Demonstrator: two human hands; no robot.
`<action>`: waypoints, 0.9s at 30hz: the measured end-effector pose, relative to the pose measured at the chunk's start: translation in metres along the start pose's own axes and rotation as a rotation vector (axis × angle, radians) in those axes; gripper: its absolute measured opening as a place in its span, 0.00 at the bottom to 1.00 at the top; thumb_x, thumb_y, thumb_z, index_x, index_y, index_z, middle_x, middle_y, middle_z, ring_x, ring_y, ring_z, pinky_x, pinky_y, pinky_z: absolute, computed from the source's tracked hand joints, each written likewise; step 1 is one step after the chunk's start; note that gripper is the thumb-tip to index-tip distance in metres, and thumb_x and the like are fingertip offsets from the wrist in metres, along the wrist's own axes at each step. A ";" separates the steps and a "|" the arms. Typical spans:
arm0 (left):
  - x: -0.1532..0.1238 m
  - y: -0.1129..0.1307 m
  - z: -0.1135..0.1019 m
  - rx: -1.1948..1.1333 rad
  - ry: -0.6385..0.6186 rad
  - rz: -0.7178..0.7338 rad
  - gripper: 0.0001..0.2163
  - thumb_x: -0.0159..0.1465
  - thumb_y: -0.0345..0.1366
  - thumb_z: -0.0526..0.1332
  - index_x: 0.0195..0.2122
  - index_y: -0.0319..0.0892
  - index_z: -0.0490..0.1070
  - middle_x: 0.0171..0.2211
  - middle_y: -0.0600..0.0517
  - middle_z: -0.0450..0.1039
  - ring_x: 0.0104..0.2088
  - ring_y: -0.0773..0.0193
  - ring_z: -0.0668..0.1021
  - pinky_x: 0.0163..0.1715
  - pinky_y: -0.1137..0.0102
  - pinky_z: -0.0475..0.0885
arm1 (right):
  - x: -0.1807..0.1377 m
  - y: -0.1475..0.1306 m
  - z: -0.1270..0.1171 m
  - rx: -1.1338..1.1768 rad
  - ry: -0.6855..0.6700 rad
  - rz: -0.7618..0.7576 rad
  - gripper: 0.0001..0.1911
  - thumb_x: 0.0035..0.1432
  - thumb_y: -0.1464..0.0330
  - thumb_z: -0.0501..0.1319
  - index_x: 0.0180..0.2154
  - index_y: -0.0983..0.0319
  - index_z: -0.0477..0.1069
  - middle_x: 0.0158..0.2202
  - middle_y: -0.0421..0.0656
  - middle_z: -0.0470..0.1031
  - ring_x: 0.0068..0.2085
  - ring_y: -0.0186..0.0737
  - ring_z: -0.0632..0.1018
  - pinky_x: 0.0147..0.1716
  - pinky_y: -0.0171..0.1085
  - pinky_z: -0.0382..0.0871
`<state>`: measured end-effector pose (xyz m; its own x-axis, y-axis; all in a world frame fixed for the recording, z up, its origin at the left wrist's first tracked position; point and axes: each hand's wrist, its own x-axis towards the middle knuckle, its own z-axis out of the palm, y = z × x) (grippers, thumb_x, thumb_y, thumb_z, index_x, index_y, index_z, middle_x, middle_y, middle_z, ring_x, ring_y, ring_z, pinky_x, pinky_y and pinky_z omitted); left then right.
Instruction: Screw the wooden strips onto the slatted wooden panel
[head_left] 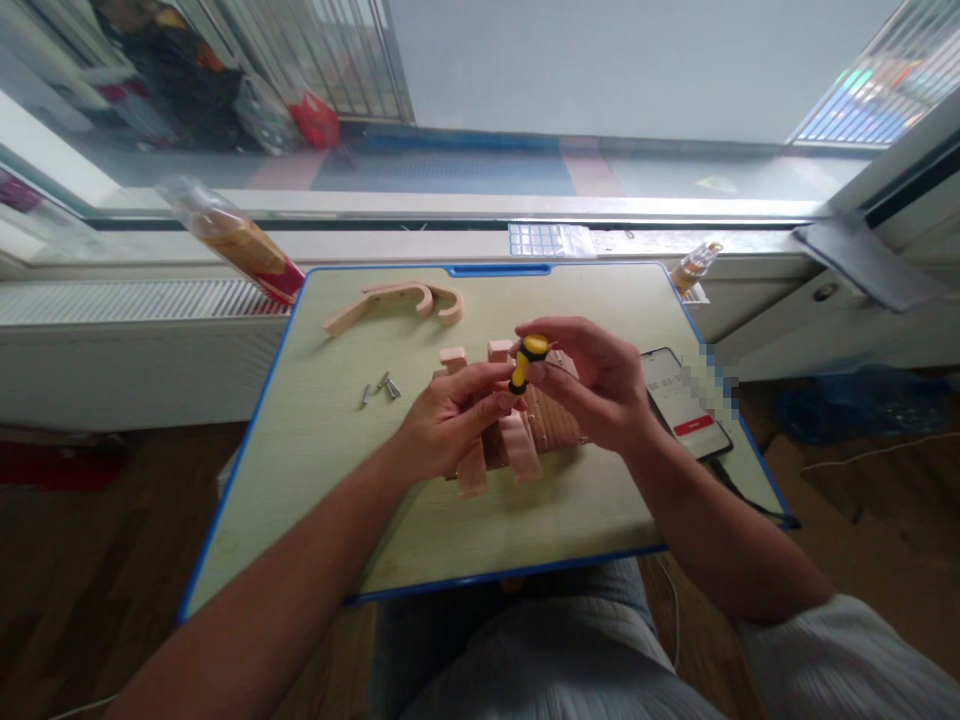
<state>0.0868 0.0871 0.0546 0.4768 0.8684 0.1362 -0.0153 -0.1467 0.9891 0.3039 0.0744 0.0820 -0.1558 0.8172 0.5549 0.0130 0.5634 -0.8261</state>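
Observation:
A small wooden assembly (pixel 517 440) of pale slats and blocks lies in the middle of the blue-rimmed lap table (pixel 315 440). My right hand (pixel 600 385) is closed round a stubby yellow-and-black screwdriver (pixel 525 362), held upright over the assembly. My left hand (pixel 442 420) rests on the assembly's left side, with its fingertips pinched at the lower end of the screwdriver. What sits under the tip is hidden by my fingers.
Several loose screws (pixel 381 388) lie left of the assembly. Two curved wooden pieces (pixel 397 302) rest at the table's far left. A phone (pixel 686 405) with a cable lies at the right edge. A bottle (pixel 232 240) leans by the windowsill; a small bottle (pixel 696 266) stands at the far right corner.

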 end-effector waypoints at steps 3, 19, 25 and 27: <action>0.000 -0.003 0.000 0.025 0.019 0.022 0.20 0.69 0.49 0.74 0.57 0.45 0.85 0.51 0.45 0.87 0.49 0.53 0.86 0.51 0.64 0.81 | -0.002 0.005 0.007 0.000 0.064 -0.037 0.15 0.64 0.65 0.75 0.52 0.53 0.79 0.45 0.41 0.83 0.46 0.42 0.82 0.48 0.46 0.78; 0.001 -0.004 -0.003 0.039 0.019 0.027 0.16 0.71 0.50 0.71 0.52 0.46 0.87 0.46 0.46 0.86 0.47 0.54 0.86 0.50 0.62 0.81 | 0.005 -0.006 -0.002 -0.016 -0.064 -0.023 0.15 0.70 0.63 0.69 0.57 0.54 0.80 0.51 0.45 0.85 0.53 0.47 0.84 0.55 0.50 0.79; -0.001 -0.010 -0.001 -0.004 0.062 0.017 0.19 0.66 0.47 0.77 0.54 0.45 0.85 0.44 0.47 0.86 0.44 0.55 0.86 0.45 0.64 0.83 | -0.002 0.003 0.011 -0.034 0.052 -0.006 0.17 0.64 0.62 0.76 0.51 0.53 0.76 0.47 0.42 0.83 0.49 0.46 0.84 0.54 0.52 0.78; -0.002 -0.010 0.001 -0.070 0.081 0.015 0.19 0.64 0.45 0.78 0.54 0.46 0.84 0.43 0.49 0.86 0.42 0.57 0.86 0.42 0.65 0.83 | -0.004 0.004 0.013 -0.013 0.069 -0.002 0.18 0.63 0.62 0.77 0.50 0.52 0.74 0.47 0.41 0.83 0.49 0.46 0.84 0.55 0.52 0.79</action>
<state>0.0870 0.0869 0.0443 0.4034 0.9022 0.1526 -0.0851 -0.1291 0.9880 0.2914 0.0717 0.0752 -0.0872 0.8221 0.5626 0.0257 0.5664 -0.8237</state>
